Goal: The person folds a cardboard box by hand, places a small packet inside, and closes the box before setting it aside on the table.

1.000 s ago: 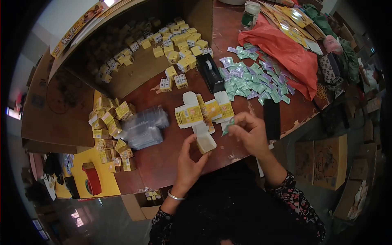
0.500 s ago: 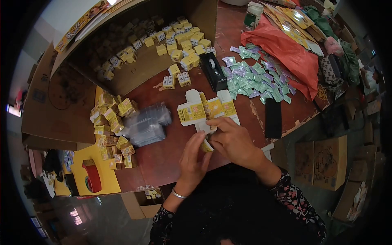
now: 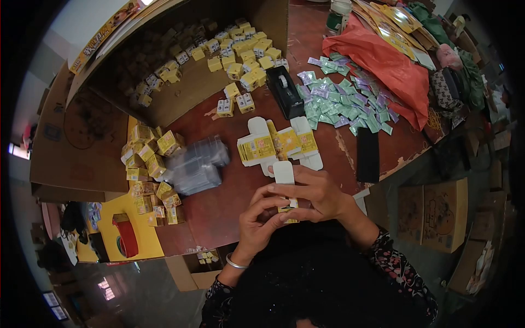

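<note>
Between both hands is a small yellow carton (image 3: 284, 174), its white end flap standing up toward the table. My left hand (image 3: 260, 216) grips it from the left side, and a bracelet circles that wrist. From the right, my right hand (image 3: 317, 194) closes its fingers around the same carton. The fingers hide most of its printed sides. Just beyond the hands lie flat, unfolded yellow cartons (image 3: 257, 148) on the red-brown table (image 3: 219, 218). A stack of clear plastic pieces (image 3: 199, 167) rests left of them.
A large cardboard box (image 3: 191, 87) at the back holds many small yellow boxes. More filled-out boxes (image 3: 156, 158) are piled at left. A black tape dispenser (image 3: 284, 93), green and purple sachets (image 3: 339, 101), a red plastic bag (image 3: 383, 71) and a black slab (image 3: 367, 156) lie right.
The carton has been turned so that its white flap now points up and shows clearly. Both hands have drawn closer together around it.
</note>
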Tool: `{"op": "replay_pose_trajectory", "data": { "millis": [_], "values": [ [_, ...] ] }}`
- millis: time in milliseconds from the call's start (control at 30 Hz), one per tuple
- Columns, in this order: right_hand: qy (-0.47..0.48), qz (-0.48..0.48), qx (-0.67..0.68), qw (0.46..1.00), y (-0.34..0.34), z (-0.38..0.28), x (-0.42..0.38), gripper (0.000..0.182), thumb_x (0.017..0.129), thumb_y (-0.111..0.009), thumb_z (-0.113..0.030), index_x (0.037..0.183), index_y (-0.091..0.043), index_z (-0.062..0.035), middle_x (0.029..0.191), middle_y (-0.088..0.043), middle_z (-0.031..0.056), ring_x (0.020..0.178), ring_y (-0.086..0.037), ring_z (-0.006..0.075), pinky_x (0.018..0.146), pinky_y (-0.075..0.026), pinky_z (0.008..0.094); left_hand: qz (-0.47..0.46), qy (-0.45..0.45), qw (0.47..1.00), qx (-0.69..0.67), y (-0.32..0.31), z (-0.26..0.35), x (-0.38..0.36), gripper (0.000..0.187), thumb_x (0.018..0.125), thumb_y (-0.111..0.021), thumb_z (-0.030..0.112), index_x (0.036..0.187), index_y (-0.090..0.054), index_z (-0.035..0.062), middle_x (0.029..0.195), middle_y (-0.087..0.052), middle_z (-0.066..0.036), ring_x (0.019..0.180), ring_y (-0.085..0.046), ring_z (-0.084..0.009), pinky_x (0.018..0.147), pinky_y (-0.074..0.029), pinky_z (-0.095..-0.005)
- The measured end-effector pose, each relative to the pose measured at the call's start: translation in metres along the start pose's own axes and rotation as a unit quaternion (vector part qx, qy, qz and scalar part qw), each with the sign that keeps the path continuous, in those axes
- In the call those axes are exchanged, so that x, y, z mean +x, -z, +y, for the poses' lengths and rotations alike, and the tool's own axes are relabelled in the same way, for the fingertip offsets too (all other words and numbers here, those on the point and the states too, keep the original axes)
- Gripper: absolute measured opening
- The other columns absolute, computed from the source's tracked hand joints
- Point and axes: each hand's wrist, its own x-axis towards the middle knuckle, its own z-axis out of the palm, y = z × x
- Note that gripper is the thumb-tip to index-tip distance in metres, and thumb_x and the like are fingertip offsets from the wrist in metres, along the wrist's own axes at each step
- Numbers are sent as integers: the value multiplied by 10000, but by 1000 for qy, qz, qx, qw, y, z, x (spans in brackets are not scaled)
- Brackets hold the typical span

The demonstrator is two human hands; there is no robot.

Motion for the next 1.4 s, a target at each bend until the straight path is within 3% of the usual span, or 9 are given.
{"op": "replay_pose_trajectory", "data": {
  "millis": [133, 233, 300, 400, 533, 833, 1000, 1300, 1400],
  "values": [
    [45, 59, -34, 997, 3, -7, 10, 455, 887, -757, -321, 1233, -708, -30, 1296, -671, 161, 1207, -645, 365, 969, -558, 413, 10, -19, 1000, 7, -2, 1, 1, 207, 933, -692, -54, 1133, -650, -22, 1431, -473, -144, 1130, -643, -184, 880, -588, -286],
    [72, 56, 46, 995, -9, 1, 4, 377, 914, -729, -236, 1223, -709, -22, 1305, -673, 169, 1264, -618, 367, 998, -555, 417, 26, -61, 997, -25, -4, -5, 3, 264, 920, -693, -74, 1130, -549, -1, 1431, -479, -179, 1179, -621, -204, 925, -583, -310],
    [46, 89, 115, 988, -18, -1, 1, 353, 910, -734, -198, 1213, -714, -17, 1298, -679, 167, 1281, -607, 371, 1004, -555, 423, 47, -78, 995, -52, -8, 0, 9, 334, 909, -696, -87, 1126, -465, 18, 1430, -485, -209, 1224, -598, -223, 968, -573, -333],
    [1, 93, 134, 987, -15, -9, 4, 349, 906, -744, -173, 1212, -714, -10, 1281, -689, 166, 1307, -586, 376, 1026, -541, 436, 47, -28, 997, -47, -6, 9, 10, 401, 896, -701, -98, 1113, -394, 41, 1420, -499, -240, 1293, -550, -248, 1029, -548, -372],
    [21, 48, 107, 993, -7, -13, 7, 334, 900, -754, -125, 1210, -719, -8, 1271, -700, 159, 1340, -557, 373, 1072, -504, 451, 57, -32, 998, -15, -4, 9, 8, 391, 892, -708, -94, 1119, -414, 28, 1426, -505, -244, 1285, -555, -250, 1053, -537, -393],
    [-117, 56, 247, 960, -13, -14, 0, 312, 906, -725, -37, 1217, -729, -10, 1278, -706, 147, 1313, -586, 315, 1077, -491, 421, 61, -3, 998, -20, -4, 5, 5, 440, 871, -737, -97, 1159, -428, 27, 1446, -497, -205, 1248, -580, -214, 1027, -563, -371],
    [-181, 84, 276, 940, -15, -12, -1, 285, 896, -728, -59, 1175, -748, -1, 1202, -739, 154, 1243, -635, 350, 1067, -491, 453, 60, 29, 998, 14, -9, 12, 7, 458, 861, -750, -96, 1165, -431, 31, 1430, -514, -183, 1225, -593, -201, 997, -580, -359],
    [-119, 64, 224, 965, -19, -9, -3, 271, 955, -685, -99, 1205, -730, -4, 1261, -711, 151, 1263, -617, 333, 1064, -492, 436, 109, -2, 994, -8, -13, 7, 9, 475, 836, -763, -116, 1183, -483, 48, 1337, -569, -114, 924, -493, -87, 842, -508, -241],
    [-89, 54, 208, 973, -16, -10, -1, 294, 954, -678, -92, 1234, -717, -10, 1289, -695, 155, 1283, -600, 346, 1074, -485, 442, 79, -27, 996, 12, -8, 3, 6, 392, 884, -716, -107, 1204, -529, 20, 1422, -508, -146, 1218, -549, -193, 993, -551, -343]
  ]
}}
